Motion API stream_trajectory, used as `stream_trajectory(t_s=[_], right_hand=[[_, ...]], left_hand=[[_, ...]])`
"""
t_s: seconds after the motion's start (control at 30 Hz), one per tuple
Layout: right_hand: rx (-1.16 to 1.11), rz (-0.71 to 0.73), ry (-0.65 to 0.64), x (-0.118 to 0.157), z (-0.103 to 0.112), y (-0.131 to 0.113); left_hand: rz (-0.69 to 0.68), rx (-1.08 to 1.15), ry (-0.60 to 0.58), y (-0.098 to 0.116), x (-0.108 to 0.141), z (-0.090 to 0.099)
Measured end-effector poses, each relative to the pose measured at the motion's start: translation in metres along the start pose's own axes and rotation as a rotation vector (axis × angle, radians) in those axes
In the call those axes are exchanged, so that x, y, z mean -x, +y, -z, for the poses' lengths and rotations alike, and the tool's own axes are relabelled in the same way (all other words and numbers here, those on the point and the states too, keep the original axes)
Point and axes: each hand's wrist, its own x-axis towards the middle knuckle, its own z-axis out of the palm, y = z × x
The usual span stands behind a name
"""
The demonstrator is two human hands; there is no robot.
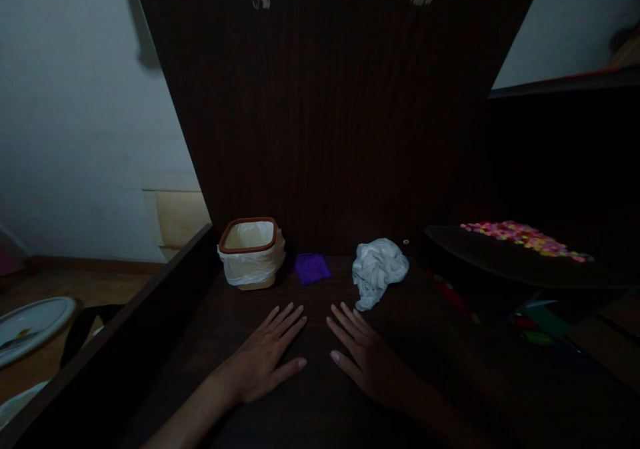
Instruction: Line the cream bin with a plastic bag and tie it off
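A tall, dark wooden panel (pixel 325 116) backs the scene, meeting a dark wooden surface (pixel 315 422) on which the person's hands and the nearby things rest. At the right stands a dark shelf (pixel 463 244). Near the back left of the surface is a small bin (pixel 250 249), upright, its pale liner (pixel 250 269) already folded out over the sides beneath the brown rim; that much looks finished, and I can make out nothing inside beyond the lining. The left hand (pixel 267 356) and the right hand (pixel 367 359) lie palm down, apart from each other, fingers a little fanned and thumbs stretched inward, with nothing in either grasp, so I judge that no handling is under way. Just beyond the right fingertips sits a crumpled white bundle (pixel 379 269), cloth or thin plastic, I cannot tell which; it is neither spread nor folded, and it lies outside the bin. Between bundle and bin, beyond both hands, a purple cloth (pixel 313 268) lies roughly flat, unheld, its layers too dim to count. Smallest are the pink and yellow pieces (pixel 523 234) heaped on the shelf, well apart from both hands
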Motion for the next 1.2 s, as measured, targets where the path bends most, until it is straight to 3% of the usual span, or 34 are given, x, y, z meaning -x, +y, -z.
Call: stream_trajectory(t_s=[0.23,0.43,1.2], right_hand=[[0.025,-0.007,-0.042,-0.0016,0.0026,-0.0022],[0.009,0.003,0.012,-0.0002,0.001,-0.0005],[0.011,0.012,-0.004,-0.0004,0.0007,-0.0005]], left_hand=[[-0.005,0.0,0.005,0.0008,-0.0003,-0.0006],[-0.002,0.006,0.005,0.0004,-0.0006,-0.0004],[-0.033,0.011,0.036,-0.0017,0.0001,-0.0014]])
